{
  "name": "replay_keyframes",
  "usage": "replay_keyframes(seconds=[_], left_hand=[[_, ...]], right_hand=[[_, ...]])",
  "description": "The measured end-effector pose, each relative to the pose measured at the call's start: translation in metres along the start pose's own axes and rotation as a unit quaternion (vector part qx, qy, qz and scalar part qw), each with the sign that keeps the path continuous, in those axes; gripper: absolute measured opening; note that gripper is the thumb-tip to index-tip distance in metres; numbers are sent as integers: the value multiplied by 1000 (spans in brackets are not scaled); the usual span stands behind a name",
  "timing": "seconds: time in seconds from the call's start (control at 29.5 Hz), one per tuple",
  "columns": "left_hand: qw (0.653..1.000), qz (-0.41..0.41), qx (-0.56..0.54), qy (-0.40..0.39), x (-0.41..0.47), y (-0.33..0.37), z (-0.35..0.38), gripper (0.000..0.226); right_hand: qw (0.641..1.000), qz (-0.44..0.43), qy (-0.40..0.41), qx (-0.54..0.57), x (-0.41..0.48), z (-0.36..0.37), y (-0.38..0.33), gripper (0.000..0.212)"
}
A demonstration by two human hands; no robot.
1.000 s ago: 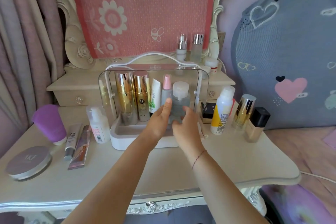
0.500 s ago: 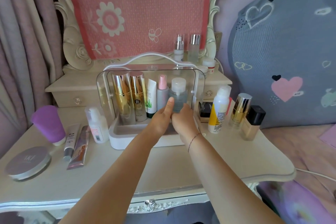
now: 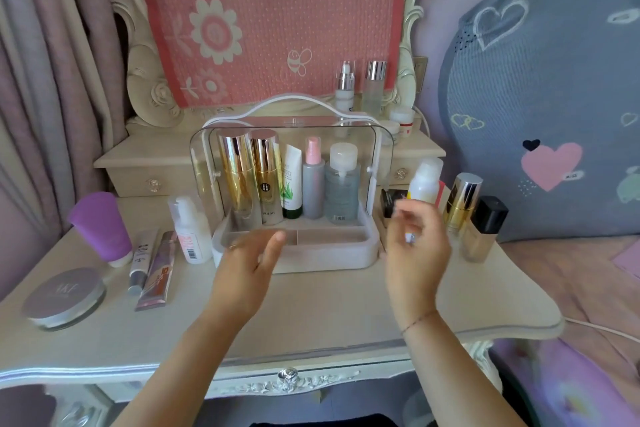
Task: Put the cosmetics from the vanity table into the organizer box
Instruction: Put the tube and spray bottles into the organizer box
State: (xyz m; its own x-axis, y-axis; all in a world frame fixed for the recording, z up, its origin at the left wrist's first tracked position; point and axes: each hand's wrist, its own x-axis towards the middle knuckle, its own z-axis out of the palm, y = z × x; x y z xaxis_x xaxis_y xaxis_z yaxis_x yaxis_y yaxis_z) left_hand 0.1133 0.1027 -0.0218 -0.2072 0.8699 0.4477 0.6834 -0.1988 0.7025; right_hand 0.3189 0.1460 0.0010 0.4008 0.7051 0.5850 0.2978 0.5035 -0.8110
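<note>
The white organizer box (image 3: 367,253) with a clear raised lid stands mid-table. In its back row stand two gold bottles (image 3: 239,177), a white tube (image 3: 292,184), a grey spray bottle (image 3: 313,180) and a clear bottle with a white cap (image 3: 342,184). My left hand (image 3: 247,270) hovers open in front of the box's left side. My right hand (image 3: 417,246) is open and blurred, right of the box, in front of a white and yellow bottle (image 3: 425,180). Both hands hold nothing.
Right of the box stand a black jar (image 3: 389,201), a gold-capped bottle (image 3: 462,201) and a black-capped foundation bottle (image 3: 483,229). Left lie a pump bottle (image 3: 190,229), two tubes (image 3: 154,267), a purple tube (image 3: 100,225) and a round compact (image 3: 64,298). More bottles (image 3: 374,87) stand on the rear shelf.
Both hands let go of the clear white-capped bottle, which now stands in the box. The left hand drew back; the right hand moved right toward the white and yellow bottle.
</note>
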Motion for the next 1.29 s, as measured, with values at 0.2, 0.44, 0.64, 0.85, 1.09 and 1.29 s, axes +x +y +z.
replay_keyframes(seconds=[0.2,0.44,0.64,0.85,1.09,1.29], left_hand=[[997,29,63,32,-24,-17,-7,44],[999,5,21,35,-27,-10,-10,41],[999,6,13,46,-27,-13,-10,40],[999,12,0,51,-27,-15,-10,36],[998,12,-3,57,-26,-15,-9,31],[998,10,-11,62,-27,-17,-8,35]], right_hand=[[992,54,38,-107,31,-4,34,51],[977,138,13,-160,40,1,43,41],[998,65,5,-3,-8,-23,-19,43],[966,69,-231,96,-26,46,-45,40],[953,88,-290,16,-11,124,-28,31],[943,77,-322,-41,-7,144,-27,37]])
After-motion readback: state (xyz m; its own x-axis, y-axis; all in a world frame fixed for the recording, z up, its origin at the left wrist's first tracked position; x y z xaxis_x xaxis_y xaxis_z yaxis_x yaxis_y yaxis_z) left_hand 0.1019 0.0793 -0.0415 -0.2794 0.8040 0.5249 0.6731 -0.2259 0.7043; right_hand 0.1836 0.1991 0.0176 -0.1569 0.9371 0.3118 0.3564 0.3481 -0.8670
